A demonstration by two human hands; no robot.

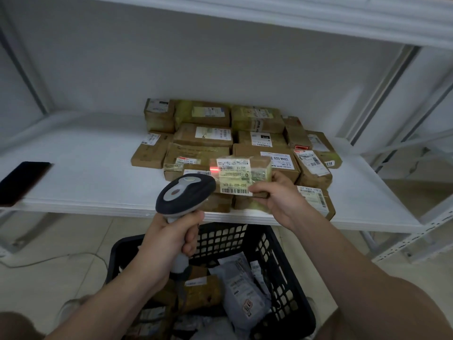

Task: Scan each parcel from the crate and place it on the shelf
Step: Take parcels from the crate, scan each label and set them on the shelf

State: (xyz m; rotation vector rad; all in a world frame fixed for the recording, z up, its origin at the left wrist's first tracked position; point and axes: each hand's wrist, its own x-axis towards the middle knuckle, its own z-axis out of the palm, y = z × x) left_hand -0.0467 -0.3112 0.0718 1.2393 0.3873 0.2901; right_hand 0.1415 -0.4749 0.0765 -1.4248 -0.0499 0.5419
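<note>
Both occupied: left hand (171,239) grips scanner (185,192); right hand (279,195) pinches parcel (241,174), just ahead of scanner.

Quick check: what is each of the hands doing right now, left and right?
Left hand: grips the handle of the barcode scanner, aimed at the parcel.
Right hand: holds a small labelled parcel above the shelf.

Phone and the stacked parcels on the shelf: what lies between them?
Nothing: between the phone and the parcels the white shelf is bare, as the head view shows.
</note>
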